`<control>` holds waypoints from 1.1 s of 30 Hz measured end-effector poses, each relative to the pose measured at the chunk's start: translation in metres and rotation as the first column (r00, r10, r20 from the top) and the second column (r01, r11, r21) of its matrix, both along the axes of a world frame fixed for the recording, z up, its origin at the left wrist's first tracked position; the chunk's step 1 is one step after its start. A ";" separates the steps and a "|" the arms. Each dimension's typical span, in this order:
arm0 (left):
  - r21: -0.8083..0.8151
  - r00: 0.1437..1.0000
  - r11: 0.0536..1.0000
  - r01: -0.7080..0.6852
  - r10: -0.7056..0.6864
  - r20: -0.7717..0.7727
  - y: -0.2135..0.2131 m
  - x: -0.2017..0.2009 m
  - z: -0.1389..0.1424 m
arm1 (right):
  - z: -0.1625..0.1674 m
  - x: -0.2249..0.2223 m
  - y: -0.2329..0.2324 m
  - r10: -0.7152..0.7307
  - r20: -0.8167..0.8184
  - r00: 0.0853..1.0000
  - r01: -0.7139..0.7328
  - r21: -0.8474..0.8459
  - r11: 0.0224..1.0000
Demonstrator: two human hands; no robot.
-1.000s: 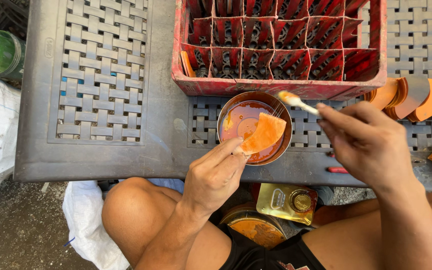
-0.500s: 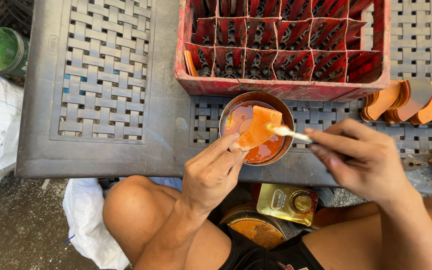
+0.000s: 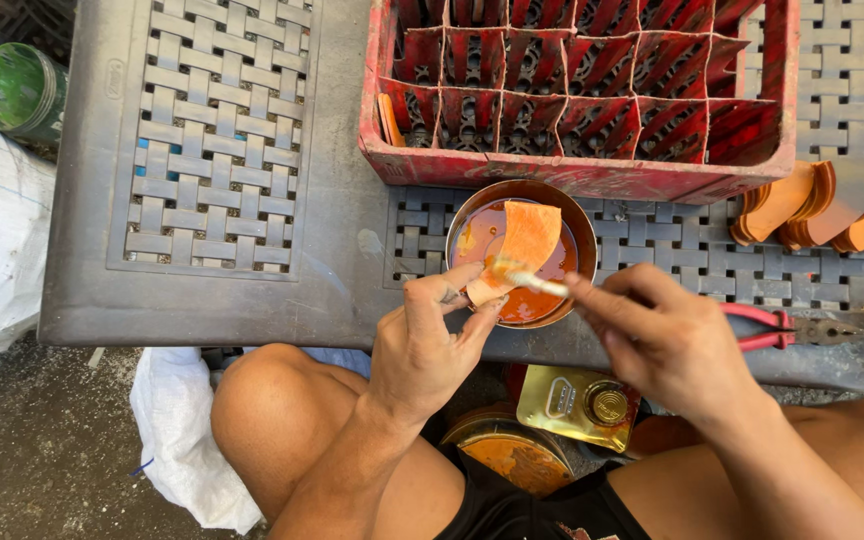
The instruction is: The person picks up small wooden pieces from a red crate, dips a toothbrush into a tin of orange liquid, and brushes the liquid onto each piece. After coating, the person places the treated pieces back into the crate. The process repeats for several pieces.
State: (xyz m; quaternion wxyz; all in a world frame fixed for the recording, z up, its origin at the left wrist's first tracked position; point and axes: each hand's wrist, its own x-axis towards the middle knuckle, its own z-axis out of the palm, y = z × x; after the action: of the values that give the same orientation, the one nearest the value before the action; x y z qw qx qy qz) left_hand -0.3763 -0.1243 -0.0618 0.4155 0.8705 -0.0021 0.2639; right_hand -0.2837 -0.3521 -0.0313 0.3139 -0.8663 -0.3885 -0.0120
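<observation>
Orange piece [image 3: 524, 238] hiding brush [image 3: 530, 282] tip

We are in a makeshift outdoor workshop. We sit low at a grey plastic lattice surface [image 3: 202, 170] over bare, gritty ground [image 3: 32, 450]. On it stand a paint-stained red crate [image 3: 592, 90], a bowl of orange paint [image 3: 522, 255] and rows of orange pieces [image 3: 822, 200], with pliers [image 3: 782, 325] and tins [image 3: 577, 405] near.
</observation>
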 end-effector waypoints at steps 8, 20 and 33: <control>0.044 1.000 0.999 0.020 -0.021 0.022 0.002 0.000 0.002 | 0.007 0.015 -0.010 -0.122 -0.046 0.991 0.123 0.020 0.992; 0.075 0.999 0.996 0.050 -0.051 0.016 0.006 0.002 0.011 | 0.021 0.042 -0.037 -0.269 -0.044 0.962 0.261 -0.137 0.956; -0.109 0.841 0.893 0.437 -0.449 -0.302 0.036 0.004 0.025 | 0.018 0.028 0.003 0.321 -0.200 0.926 -0.350 -0.132 0.927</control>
State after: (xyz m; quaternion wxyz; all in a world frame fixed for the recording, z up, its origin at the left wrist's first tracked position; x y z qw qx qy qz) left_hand -0.3723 -0.0881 -0.0371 0.4753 0.8698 -0.1312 0.0168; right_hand -0.2561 -0.3495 -0.0131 0.2714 -0.8072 -0.5021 0.1504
